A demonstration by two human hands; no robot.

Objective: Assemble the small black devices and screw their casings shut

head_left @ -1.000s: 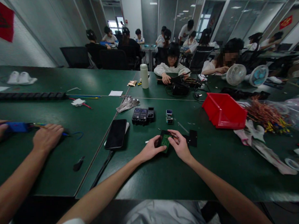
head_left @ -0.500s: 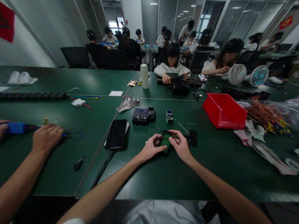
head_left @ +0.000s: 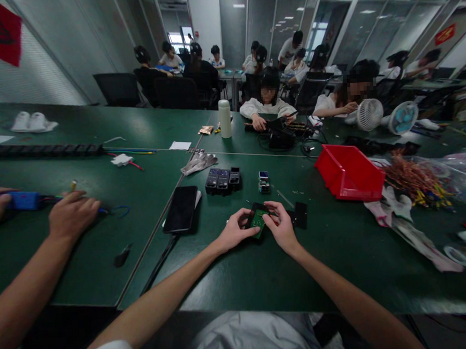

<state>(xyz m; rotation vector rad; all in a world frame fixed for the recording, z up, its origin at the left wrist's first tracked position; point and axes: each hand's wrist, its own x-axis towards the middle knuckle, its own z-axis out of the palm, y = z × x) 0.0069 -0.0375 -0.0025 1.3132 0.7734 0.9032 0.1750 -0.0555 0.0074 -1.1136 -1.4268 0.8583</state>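
Between my two hands, just above the green table, is a green circuit board [head_left: 259,221] set in a black housing. My left hand [head_left: 238,230] grips its left side, with the thumb on the board's near part. On the other side my right hand [head_left: 281,225] holds the right edge, its thumb pressing on the board's face. The fingers underneath are partly hidden. A flat black piece [head_left: 302,215] lies just right of my right hand. Farther back stand black modules with small displays [head_left: 223,180] and a small module with exposed boards [head_left: 263,181].
A smartphone [head_left: 180,209] lies left of my hands, near a grey glove [head_left: 198,164]. A red bin [head_left: 350,172] stands at right, beside copper wires [head_left: 413,178]. A pale bottle [head_left: 225,118] is upright farther back. At left, a co-worker's hands [head_left: 73,216] hold a blue-handled tool [head_left: 24,200].
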